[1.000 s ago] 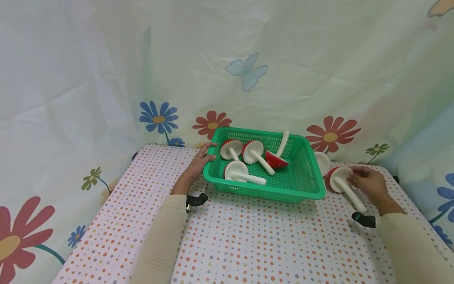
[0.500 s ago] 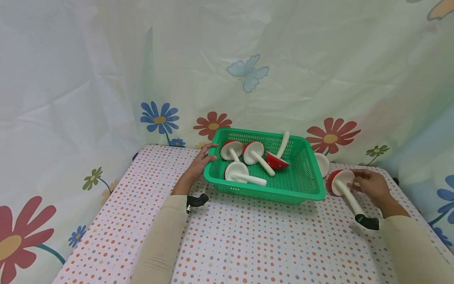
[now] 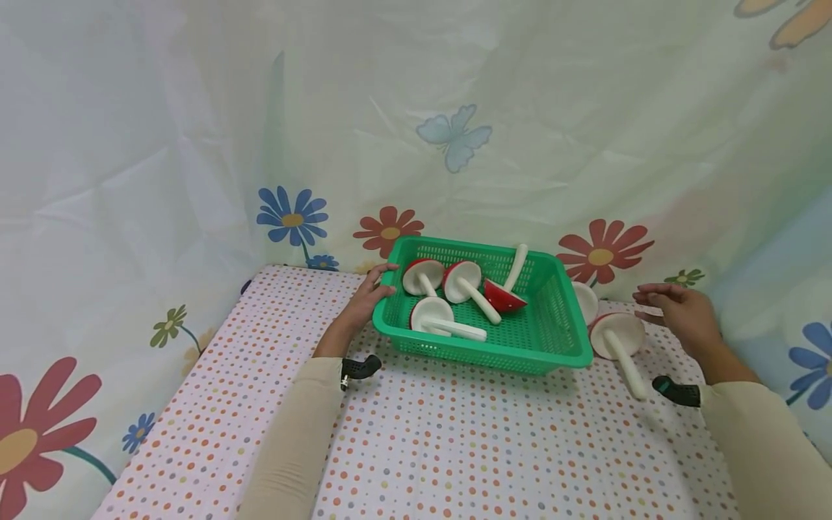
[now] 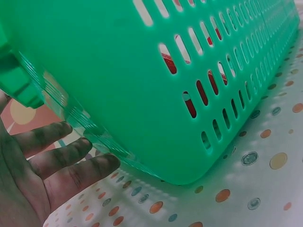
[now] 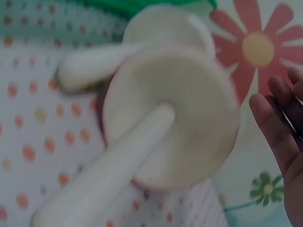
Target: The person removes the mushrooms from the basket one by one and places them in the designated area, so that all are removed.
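Four mushrooms (image 3: pixel 463 280) lie in the basket (image 3: pixel 481 350) and two on the desk (image 3: pixel 494 433) beside it, so work seems partly done; the right hand's (image 3: pixel 689 318) loosely spread fingers hold nothing, the left hand's (image 3: pixel 361 300) straight fingers touch the basket.

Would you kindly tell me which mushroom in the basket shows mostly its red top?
The rightmost mushroom in the basket, stem pointing toward the back rim; the other three show mostly white undersides.

My head view looks forward and down at the basket (image 3: pixel 481 352); left-wrist view shares it close-up, right-wrist only its edge.
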